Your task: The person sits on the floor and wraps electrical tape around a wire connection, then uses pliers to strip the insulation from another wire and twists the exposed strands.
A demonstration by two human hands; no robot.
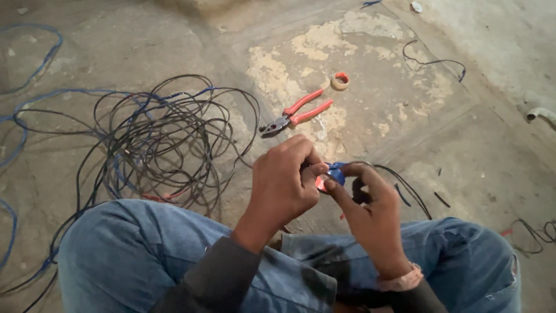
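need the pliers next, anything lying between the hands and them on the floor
Nothing visible does. The pliers lie on bare concrete just beyond the left hand and right hand; the wire tangle sits off to the side.

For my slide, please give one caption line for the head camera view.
Seated on a concrete floor, left hand and right hand pinch blue tape beside pliers and tangled wires.

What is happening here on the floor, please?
A person sits on a rough concrete floor. The left hand and the right hand together pinch a small blue roll, apparently tape, where a black wire reaches it. Red-handled pliers, a second tape roll and a tangle of dark and blue wires lie ahead.
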